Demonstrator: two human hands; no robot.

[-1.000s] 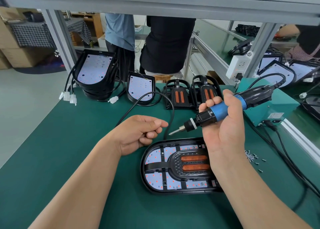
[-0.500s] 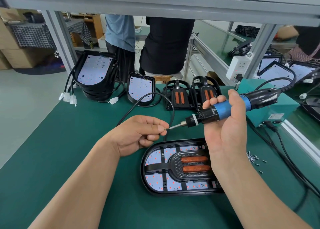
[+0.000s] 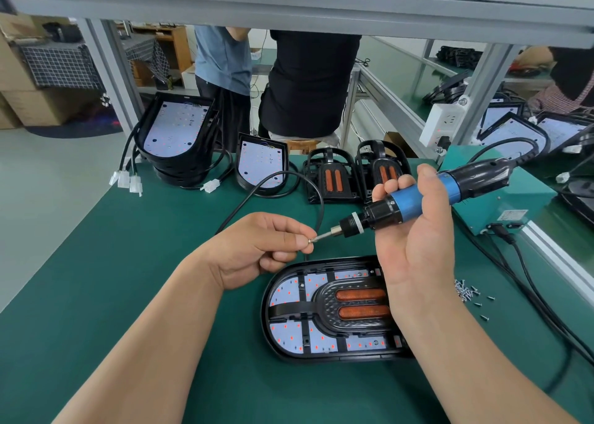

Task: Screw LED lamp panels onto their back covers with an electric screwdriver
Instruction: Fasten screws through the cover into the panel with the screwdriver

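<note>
Presently, left hand [image 3: 257,250] pinches a tiny, probably slippery screw [image 3: 309,240], right hand [image 3: 414,240] grasps the rigid electric screwdriver [image 3: 408,203] by its blue grip; lamp panel [image 3: 324,311] lies just below the fingers [image 3: 283,226].

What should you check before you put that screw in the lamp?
1. Screw at the screwdriver tip: ok, the left hand pinches it there.
2. Firm hold on the screwdriver: ok, the right hand curls round its blue body.
3. Lamp flat on the table: ok.
4. Screw straight on the tip: cannot tell, too small.
5. Tip aimed down at the lamp: not ok, it points sideways.
6. Spare screws nearby: ok, right of the lamp.
</note>
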